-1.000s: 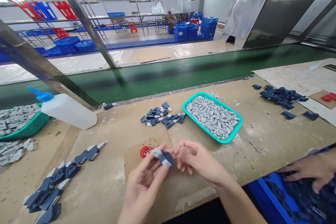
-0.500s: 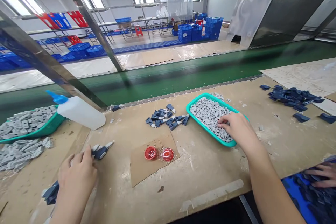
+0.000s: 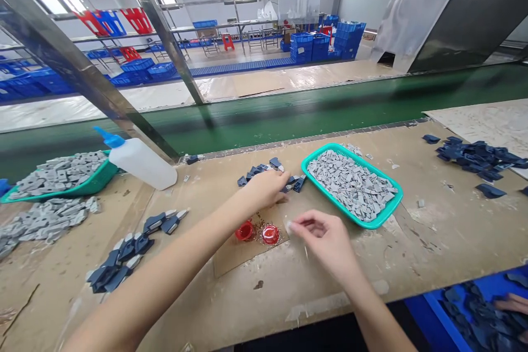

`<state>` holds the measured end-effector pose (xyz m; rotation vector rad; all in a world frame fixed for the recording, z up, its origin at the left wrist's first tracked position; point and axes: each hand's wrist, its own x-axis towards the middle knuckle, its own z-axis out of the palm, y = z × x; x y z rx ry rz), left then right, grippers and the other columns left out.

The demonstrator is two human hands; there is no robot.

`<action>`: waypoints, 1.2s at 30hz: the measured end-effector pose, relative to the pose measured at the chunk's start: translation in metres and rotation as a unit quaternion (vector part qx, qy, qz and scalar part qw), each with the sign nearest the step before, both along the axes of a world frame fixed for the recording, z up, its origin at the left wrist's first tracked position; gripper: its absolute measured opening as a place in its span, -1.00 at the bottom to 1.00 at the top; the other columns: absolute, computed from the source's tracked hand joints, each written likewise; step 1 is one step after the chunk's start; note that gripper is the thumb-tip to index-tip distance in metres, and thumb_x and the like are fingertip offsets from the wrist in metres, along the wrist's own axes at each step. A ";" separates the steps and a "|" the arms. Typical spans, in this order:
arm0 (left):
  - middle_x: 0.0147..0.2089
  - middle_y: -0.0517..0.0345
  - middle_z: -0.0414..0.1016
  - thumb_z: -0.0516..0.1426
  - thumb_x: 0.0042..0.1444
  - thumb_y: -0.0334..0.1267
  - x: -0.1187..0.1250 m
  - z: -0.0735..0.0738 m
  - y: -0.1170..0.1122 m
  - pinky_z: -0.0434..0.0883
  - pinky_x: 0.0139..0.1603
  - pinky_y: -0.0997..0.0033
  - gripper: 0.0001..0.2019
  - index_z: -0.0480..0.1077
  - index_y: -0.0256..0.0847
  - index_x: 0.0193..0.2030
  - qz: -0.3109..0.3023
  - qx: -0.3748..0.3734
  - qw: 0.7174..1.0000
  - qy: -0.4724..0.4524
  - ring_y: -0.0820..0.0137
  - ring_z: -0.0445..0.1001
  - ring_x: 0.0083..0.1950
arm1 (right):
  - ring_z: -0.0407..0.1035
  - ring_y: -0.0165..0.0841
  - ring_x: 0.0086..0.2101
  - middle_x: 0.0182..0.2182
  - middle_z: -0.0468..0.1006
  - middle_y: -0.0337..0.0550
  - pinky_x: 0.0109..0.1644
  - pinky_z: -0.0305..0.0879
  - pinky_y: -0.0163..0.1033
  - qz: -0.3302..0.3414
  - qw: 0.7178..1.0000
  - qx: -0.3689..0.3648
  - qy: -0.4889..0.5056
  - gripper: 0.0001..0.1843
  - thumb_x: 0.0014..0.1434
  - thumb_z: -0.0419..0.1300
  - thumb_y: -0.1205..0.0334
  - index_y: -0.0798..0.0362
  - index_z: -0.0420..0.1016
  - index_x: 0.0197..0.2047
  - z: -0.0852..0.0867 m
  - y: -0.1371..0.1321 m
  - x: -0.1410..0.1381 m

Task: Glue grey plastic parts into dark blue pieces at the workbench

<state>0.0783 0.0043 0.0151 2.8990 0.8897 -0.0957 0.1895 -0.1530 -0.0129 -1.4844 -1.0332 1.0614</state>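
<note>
My left hand [image 3: 269, 191] is stretched over the small pile of navy plastic parts with pale tips [image 3: 258, 171], hiding some of them. Its visible fingers are apart beside the pieces. My right hand [image 3: 325, 239] pinches a small pale grey plastic piece [image 3: 289, 226]. Just left of that piece are two small red cups [image 3: 270, 235] with glossy wet surfaces, on a cardboard scrap [image 3: 231, 264]. Behind the right hand stands a green basket [image 3: 373, 225] full of small grey pieces [image 3: 350, 184]. More navy parts with grey tips [image 3: 124, 258] lie in a row beyond my left forearm.
A white squeeze bottle [image 3: 144, 164] with a blue nozzle leans by a metal post. Grey pieces fill another green basket [image 3: 93, 185] at left. Loose navy parts [image 3: 474, 157] lie at right. A green conveyor [image 3: 297, 121] runs behind; another person's hand [image 3: 513, 305] reaches into a blue crate.
My left hand has left the row of navy parts and crossed right to the middle pile. My right hand has come out of the basket toward the red cups with a grey piece.
</note>
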 end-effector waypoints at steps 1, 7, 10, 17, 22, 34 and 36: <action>-0.20 -0.04 0.48 0.22 -0.01 -0.25 0.004 -0.005 0.004 0.37 -0.22 0.33 -0.72 0.33 -0.24 -0.15 -0.009 -0.005 1.000 0.000 0.17 0.48 -0.15 | 0.42 -0.31 -0.45 -0.46 0.59 -0.09 -0.37 0.30 -0.26 0.012 1.000 -0.008 0.011 -0.77 0.02 0.29 0.08 0.10 0.54 -0.40 -0.003 0.001 -0.009; -0.14 -0.03 0.49 0.14 0.06 -0.36 -0.022 0.003 0.012 0.38 -0.17 0.31 -0.73 0.31 -0.24 -0.06 0.005 -0.020 0.998 -0.054 0.23 0.46 -0.13 | 0.41 -0.34 -0.49 -0.50 0.60 -0.09 -0.39 0.28 -0.29 0.050 0.997 -0.024 0.062 -0.78 0.01 0.30 0.11 0.12 0.57 -0.41 -0.016 0.010 -0.033; -0.13 0.01 0.47 0.07 0.16 -0.28 -0.052 0.025 0.002 0.40 -0.13 0.30 -0.82 0.35 -0.21 -0.09 0.053 -0.031 0.988 -0.143 0.29 0.45 -0.12 | 0.41 -0.35 -0.49 -0.50 0.60 -0.09 -0.38 0.29 -0.29 0.058 0.996 -0.032 0.059 -0.78 0.00 0.30 0.12 0.12 0.58 -0.41 -0.021 0.012 -0.036; -0.16 0.12 0.52 0.22 0.03 -0.23 -0.105 0.033 -0.062 0.48 -0.10 0.35 -0.79 0.47 -0.15 -0.16 0.293 -0.147 0.758 -0.564 0.37 0.50 -0.16 | 0.44 -0.32 -0.47 -0.52 0.59 -0.05 -0.38 0.31 -0.29 0.048 0.993 -0.060 0.093 -0.73 -0.08 0.36 0.09 0.14 0.51 -0.47 -0.017 0.015 -0.036; -0.13 0.10 0.57 0.30 -0.06 -0.27 -0.099 -0.005 -0.116 0.47 -0.03 0.38 -0.71 0.50 -0.15 -0.13 0.400 -0.245 0.552 -0.690 0.36 0.52 -0.08 | 0.47 -0.33 -0.43 -0.49 0.60 -0.07 -0.32 0.35 -0.30 0.058 0.984 -0.040 0.166 -0.73 -0.08 0.38 0.10 0.14 0.51 -0.44 0.006 0.009 -0.027; -0.24 0.15 0.62 0.34 -0.16 -0.35 -0.057 -0.021 -0.145 0.54 -0.14 0.38 -0.75 0.57 -0.09 -0.26 0.386 -0.322 0.517 -0.693 0.31 0.57 -0.19 | 0.42 -0.38 -0.39 -0.46 0.55 -0.18 -0.26 0.32 -0.32 0.070 0.975 -0.017 0.212 -0.75 -0.08 0.39 0.12 0.11 0.48 -0.43 0.031 -0.001 -0.027; -0.25 0.16 0.62 0.33 -0.15 -0.35 -0.056 -0.019 -0.146 0.53 -0.11 0.38 -0.76 0.58 -0.07 -0.26 0.384 -0.314 0.529 -0.688 0.32 0.57 -0.18 | 0.39 -0.40 -0.40 -0.47 0.53 -0.19 -0.27 0.30 -0.33 0.074 0.975 -0.018 0.209 -0.74 -0.07 0.39 0.12 0.11 0.47 -0.43 0.029 -0.001 -0.026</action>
